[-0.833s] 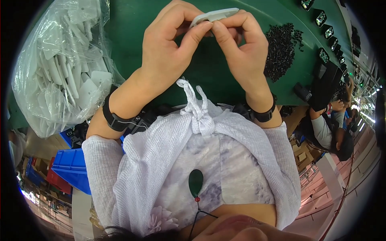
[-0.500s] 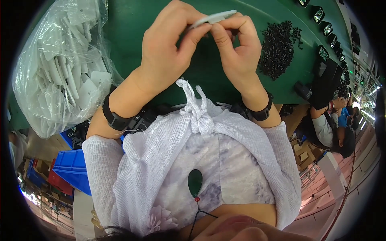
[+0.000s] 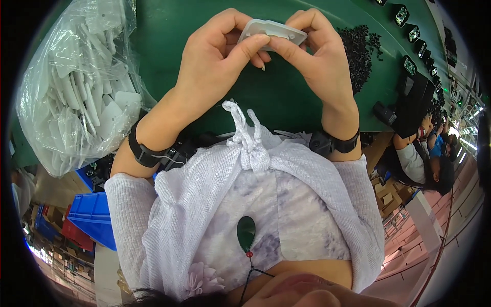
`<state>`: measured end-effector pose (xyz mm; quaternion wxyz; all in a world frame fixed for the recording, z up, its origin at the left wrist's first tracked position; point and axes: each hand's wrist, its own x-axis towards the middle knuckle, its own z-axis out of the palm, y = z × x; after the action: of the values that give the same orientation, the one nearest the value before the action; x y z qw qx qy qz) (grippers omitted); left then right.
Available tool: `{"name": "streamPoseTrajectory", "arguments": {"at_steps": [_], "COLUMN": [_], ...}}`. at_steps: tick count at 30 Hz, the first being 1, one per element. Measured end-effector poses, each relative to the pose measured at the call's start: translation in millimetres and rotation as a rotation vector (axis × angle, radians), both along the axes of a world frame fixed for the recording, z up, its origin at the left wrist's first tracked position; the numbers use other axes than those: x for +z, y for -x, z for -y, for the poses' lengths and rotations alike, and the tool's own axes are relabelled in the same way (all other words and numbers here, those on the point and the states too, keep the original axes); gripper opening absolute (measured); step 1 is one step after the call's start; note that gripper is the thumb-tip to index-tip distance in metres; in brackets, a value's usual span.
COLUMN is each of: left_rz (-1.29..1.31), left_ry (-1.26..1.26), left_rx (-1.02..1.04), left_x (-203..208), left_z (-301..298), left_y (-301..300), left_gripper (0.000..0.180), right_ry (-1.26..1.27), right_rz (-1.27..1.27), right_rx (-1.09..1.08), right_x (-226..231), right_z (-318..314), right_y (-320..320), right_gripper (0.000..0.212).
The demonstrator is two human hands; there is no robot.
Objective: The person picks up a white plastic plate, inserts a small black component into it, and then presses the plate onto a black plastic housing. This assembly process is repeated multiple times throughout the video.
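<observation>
Between my two hands, above the green tabletop [image 3: 163, 61], is a thin white translucent plastic cover [image 3: 279, 29] with a raised rim. My left hand [image 3: 217, 61] grips its left end, the thumb pressed on its face. My right hand [image 3: 319, 56] pinches its right part, thumb tip close beside the left thumb. Whether anything small sits under the thumbs is hidden. Just right of my right hand lies a pile of small black plastic parts [image 3: 360, 59]. To the left of my left hand, a clear plastic bag [image 3: 76, 87] holds many similar white pieces.
Along the table's right side runs a row of black-framed units with shiny faces [image 3: 401, 16]. A black device [image 3: 384, 113] stands near the right edge. Blue bins [image 3: 92, 215] sit below the table at left. Another person [image 3: 417, 166] works at far right.
The cover has tilted from nearly edge-on so its inner face shows. My right hand has shifted right and turned, and both hands have come slightly nearer.
</observation>
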<state>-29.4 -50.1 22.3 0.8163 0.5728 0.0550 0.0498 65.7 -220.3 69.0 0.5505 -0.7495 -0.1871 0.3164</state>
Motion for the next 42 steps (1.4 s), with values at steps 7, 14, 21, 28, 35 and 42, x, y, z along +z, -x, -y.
{"name": "streamPoseTrajectory", "arguments": {"at_steps": [7,14,21,28,35,42], "left_rz": [-0.082,-0.068,-0.231,0.170,0.136,0.827], "left_ry": [-0.039,-0.942,-1.319,-1.458,-1.333,-0.753], "left_rx": [0.075,0.267,0.285,0.347,0.148,0.552], "left_x": [8,25,31,-1,17,-52], "left_z": [-9,-22,-8,-9,-11,-3], "left_y": [-11,-32,-31,-6,-9,-41], "left_gripper": [0.017,0.009,0.020,0.059,0.045,0.061], "right_ry": [-0.149,0.538,0.672,-0.109,0.392,0.456], "right_rz": [-0.102,1.249,0.772,0.279,1.053,1.111], "right_rx": [-0.059,-0.218,0.004,-0.095,0.080,0.128], "right_x": [-11,-6,5,-5,26,27], "right_z": [-8,-17,-31,12,19,12], "right_y": [-12,-149,-194,-97,-50,-38], "right_gripper": [0.022,0.044,0.065,0.052,0.044,0.040]}}
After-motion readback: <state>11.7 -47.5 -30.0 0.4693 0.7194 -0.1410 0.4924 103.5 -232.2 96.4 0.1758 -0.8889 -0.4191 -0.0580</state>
